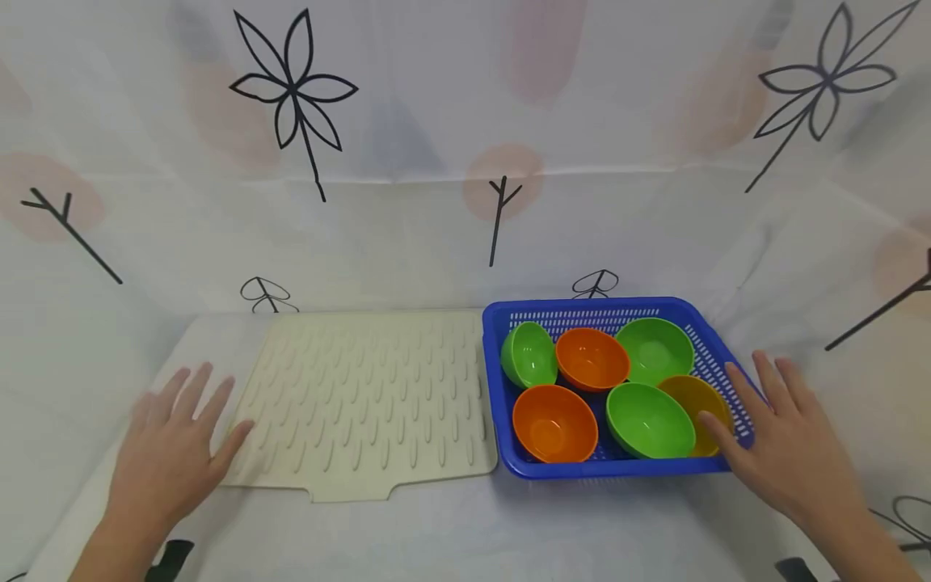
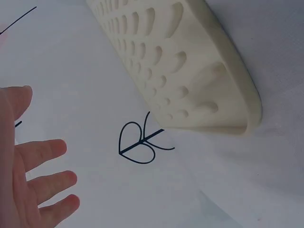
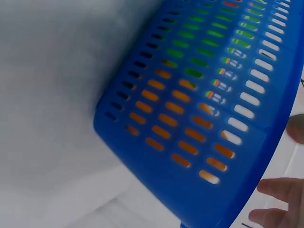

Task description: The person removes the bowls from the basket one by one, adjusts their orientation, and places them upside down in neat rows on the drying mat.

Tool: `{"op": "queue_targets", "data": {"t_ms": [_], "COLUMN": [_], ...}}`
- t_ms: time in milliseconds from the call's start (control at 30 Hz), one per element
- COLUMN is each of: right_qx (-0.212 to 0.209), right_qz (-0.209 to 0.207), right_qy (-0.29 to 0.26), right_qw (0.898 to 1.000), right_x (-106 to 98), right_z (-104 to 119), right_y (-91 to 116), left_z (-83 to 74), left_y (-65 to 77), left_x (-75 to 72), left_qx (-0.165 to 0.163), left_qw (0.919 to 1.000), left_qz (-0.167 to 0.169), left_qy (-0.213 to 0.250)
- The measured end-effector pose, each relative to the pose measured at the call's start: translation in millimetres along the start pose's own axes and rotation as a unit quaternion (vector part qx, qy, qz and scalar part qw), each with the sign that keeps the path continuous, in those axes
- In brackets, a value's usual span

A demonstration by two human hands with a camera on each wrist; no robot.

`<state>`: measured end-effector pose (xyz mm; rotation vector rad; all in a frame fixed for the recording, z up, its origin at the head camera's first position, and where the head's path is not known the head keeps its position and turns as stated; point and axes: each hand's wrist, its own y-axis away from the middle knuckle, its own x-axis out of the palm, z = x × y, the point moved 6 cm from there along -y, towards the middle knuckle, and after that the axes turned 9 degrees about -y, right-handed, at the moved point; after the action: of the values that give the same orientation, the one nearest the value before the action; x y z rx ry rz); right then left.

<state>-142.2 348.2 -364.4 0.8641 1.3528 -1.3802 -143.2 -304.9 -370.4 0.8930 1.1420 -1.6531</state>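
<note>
My left hand [image 1: 170, 449] is spread beside the left edge of a cream board with raised ridges [image 1: 364, 400], the thumb overlapping that edge in the head view. Its fingers hold nothing. On the right, my right hand [image 1: 789, 449] has fingers spread at the right side of a blue plastic basket [image 1: 494, 388], thumb over the rim near a yellow bowl [image 1: 694, 396]. Several small bowls sit inside, among them an orange bowl [image 1: 556, 424], a tilted green bowl [image 1: 529, 356] and a wide green bowl [image 1: 650, 420]. Slots in the basket wall [image 3: 152, 166] show orange and green through them.
A white cloth [image 1: 407, 533] printed with plant outlines covers the table and rises behind as a backdrop [image 1: 422, 129]. The board lies directly left of the basket, its front edge carrying a protruding tab [image 1: 349, 491].
</note>
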Motion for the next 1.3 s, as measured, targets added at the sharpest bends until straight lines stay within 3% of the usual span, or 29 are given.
{"op": "queue_targets", "data": {"t_ms": [133, 233, 467, 633, 967, 1133, 1300], "right_qx": [0.010, 0.006, -0.003, -0.028, 0.017, -0.014, -0.044], "right_qz": [-0.016, -0.039, -0.061, -0.062, 0.012, 0.025, 0.060], "right_qy": [-0.055, -0.092, -0.180, -0.235, -0.288, -0.306, -0.333], "right_qw": [0.998, 0.995, 0.982, 0.970, 0.958, 0.952, 0.940], "right_x": [-6, -14, -31, -38, -37, -36, -28], "right_z": [1, 3, 12, 25, 52, 71, 91], "right_y": [-6, -12, -30, -44, -80, -102, -123], "left_z": [1.3, 5.1, 21.4, 31.4, 44.5, 48.1, 47.5], "left_y": [-4.8, -9.5, -25.0, -33.6, -43.7, -44.5, -43.5], "left_x": [0.1, 5.5, 25.5, 43.9, 97.4, 114.8, 124.8], "left_qx": [-0.007, -0.023, -0.057, -0.080, -0.128, -0.137, -0.145], "left_qw": [0.9989, 0.9945, 0.9685, 0.9504, 0.9158, 0.9021, 0.8982], "left_qz": [-0.002, 0.026, 0.109, 0.119, 0.184, 0.224, 0.250], "left_qy": [0.046, 0.099, 0.217, 0.276, 0.333, 0.342, 0.332]}}
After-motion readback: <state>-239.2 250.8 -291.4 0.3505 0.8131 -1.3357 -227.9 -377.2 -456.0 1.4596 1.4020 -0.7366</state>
